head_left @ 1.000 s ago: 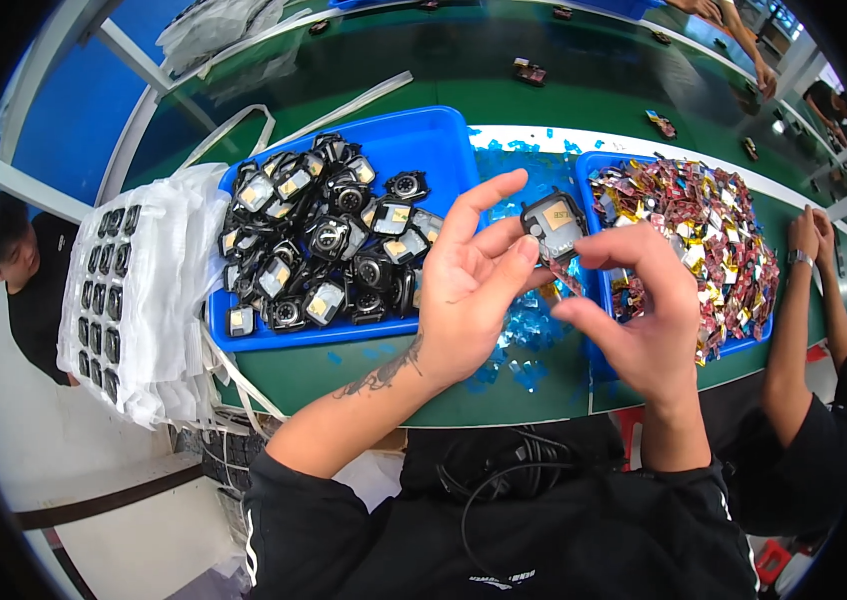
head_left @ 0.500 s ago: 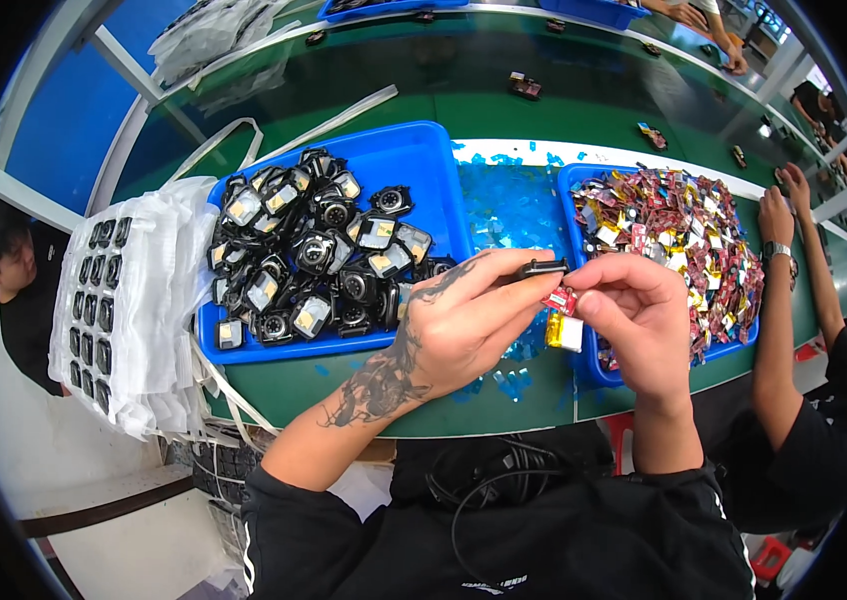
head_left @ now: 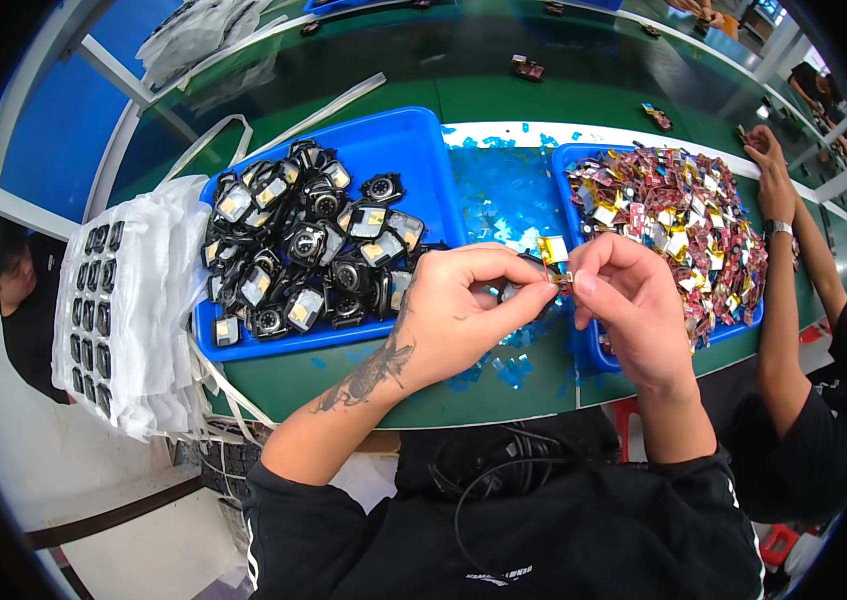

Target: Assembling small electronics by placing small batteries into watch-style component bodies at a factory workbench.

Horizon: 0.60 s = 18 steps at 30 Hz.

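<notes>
My left hand (head_left: 469,315) is closed around a black watch case (head_left: 510,291), mostly hidden by the fingers. My right hand (head_left: 634,305) pinches the edge of a small circuit board (head_left: 566,280) right beside the left fingertips. A battery piece with yellow tape and a white face (head_left: 552,250) sticks up above the board. The two hands meet in front of the gap between two blue trays. Whether board and case touch is hidden by my fingers.
On the left, a blue tray (head_left: 449,190) holds many black watch cases. The right blue tray (head_left: 562,165) is heaped with red circuit boards. Blue film scraps (head_left: 499,195) litter the green bench between them. White sheets with watch cases (head_left: 134,300) stand far left; a co-worker's arm (head_left: 779,210) reaches in at right.
The board's battery piece has gone from hanging below my fingers to sticking up above them. The watch case has tilted and sits lower in my left hand.
</notes>
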Each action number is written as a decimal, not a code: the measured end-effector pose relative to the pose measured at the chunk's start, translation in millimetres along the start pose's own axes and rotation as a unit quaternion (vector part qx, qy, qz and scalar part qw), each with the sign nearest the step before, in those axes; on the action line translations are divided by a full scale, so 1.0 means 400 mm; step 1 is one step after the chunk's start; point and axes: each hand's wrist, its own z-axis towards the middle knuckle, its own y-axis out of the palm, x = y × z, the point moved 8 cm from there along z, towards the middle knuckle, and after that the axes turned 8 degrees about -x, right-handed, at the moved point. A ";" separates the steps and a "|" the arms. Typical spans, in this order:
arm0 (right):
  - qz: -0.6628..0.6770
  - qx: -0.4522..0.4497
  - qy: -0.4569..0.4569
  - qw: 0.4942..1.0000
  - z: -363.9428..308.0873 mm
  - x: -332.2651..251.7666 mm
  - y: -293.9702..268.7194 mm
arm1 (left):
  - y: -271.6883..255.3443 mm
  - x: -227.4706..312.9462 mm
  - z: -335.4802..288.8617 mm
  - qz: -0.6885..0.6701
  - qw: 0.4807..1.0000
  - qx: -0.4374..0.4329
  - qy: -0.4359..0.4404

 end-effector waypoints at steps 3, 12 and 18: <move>-0.061 0.054 -0.062 0.995 -0.010 -0.011 0.007 | 0.004 -0.013 0.001 -0.034 0.999 0.000 -0.016; -0.134 0.155 -0.152 0.967 -0.013 -0.018 -0.002 | 0.012 -0.021 -0.002 -0.139 0.990 0.024 0.030; -0.203 0.180 -0.168 0.948 -0.015 -0.013 -0.009 | 0.020 -0.016 -0.002 -0.187 0.980 0.036 0.059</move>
